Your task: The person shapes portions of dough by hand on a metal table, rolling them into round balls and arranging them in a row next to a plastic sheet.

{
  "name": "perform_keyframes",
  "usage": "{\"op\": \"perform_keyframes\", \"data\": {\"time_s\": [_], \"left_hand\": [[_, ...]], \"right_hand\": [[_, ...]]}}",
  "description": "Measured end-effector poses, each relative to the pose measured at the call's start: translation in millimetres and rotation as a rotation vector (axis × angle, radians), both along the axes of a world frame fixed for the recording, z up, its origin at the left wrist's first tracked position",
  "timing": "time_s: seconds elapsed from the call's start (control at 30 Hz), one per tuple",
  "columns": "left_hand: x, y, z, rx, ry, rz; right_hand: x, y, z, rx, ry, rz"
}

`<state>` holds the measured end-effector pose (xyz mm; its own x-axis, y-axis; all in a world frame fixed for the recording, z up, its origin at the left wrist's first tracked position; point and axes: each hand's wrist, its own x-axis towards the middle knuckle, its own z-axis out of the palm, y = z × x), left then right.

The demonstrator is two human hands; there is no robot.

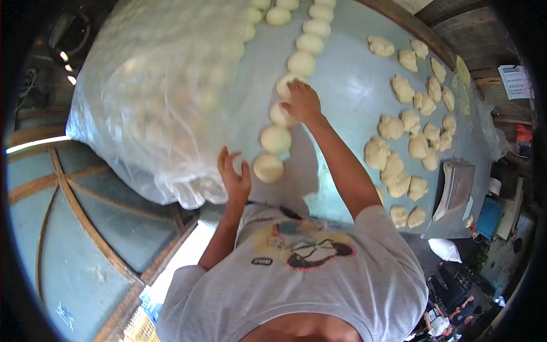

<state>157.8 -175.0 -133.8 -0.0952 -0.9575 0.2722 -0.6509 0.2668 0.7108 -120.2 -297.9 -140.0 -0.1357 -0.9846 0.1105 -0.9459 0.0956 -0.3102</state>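
A row of smooth, round dough balls runs up the metal table. My right hand reaches onto two balls in the middle of the row, fingers slightly bent and apart, touching the dough and partly covering it. My left hand hovers left of the lowest ball, beside a crumpled translucent plastic sheet, with its fingers spread and nothing in them. The sheet lies over blurred dough shapes, and more balls show at its far edge.
Irregular dough lumps lie scattered on the table's right part, near a flat metal scale. A blue container and a white sack are beyond the right edge. Other people are at the lower right, apart from me.
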Motion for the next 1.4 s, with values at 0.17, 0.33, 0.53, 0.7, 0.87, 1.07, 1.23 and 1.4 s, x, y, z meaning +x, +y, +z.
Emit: {"op": "perform_keyframes", "data": {"time_s": [0.17,0.33,0.53,0.7,0.87,1.07,1.23,1.4], "left_hand": [[-21,-33,-2,0.209,0.218,-0.128],[-33,-63,-9,0.295,0.314,0.008],[-41,-88,-20,0.475,0.419,0.110],[-45,-97,-28,0.510,0.444,0.155],[-45,-93,-24,0.482,0.471,0.097],[-78,-112,-6,0.357,0.630,0.032],[-168,-96,23,0.339,0.570,-0.385],[-229,-32,70,0.418,0.858,-0.296]], "right_hand": [[-54,-76,4,-0.126,0.051,-0.140],[-116,-150,13,0.452,-0.028,-0.181],[-196,-255,-19,-0.080,0.187,-0.262],[-252,-267,-54,-0.011,-0.113,-0.184],[-355,-188,-55,0.010,0.309,-0.870],[-388,-114,-48,0.197,0.121,-0.696],[-238,-1,-2,-0.339,-1.080,-0.448],[-69,131,65,-0.077,-1.325,0.151]]}}
